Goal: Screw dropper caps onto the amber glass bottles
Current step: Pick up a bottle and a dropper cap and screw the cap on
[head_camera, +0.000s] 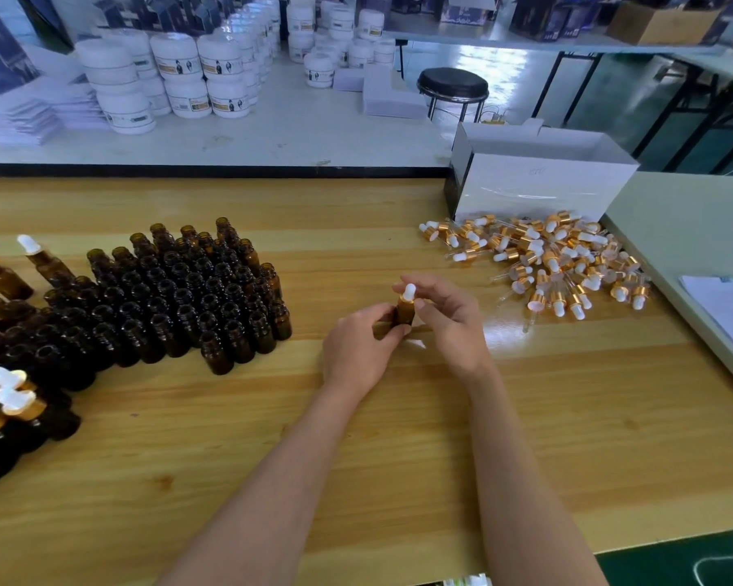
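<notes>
An amber glass bottle (405,311) stands upright at the middle of the wooden table (398,437), with a gold and white dropper cap (409,291) on its neck. My left hand (358,351) grips the bottle's lower body. My right hand (451,321) pinches the cap between thumb and fingers. A dense block of open amber bottles (178,298) stands to the left. Several capped bottles (5,403) stand and lie at the far left edge. A loose pile of dropper caps (559,260) lies to the right.
A white open box (538,179) sits behind the cap pile. White sheets of paper (728,315) lie on the pale side table at right. Behind, a white table holds stacked white jars (178,78), and a black stool (452,84) stands beyond.
</notes>
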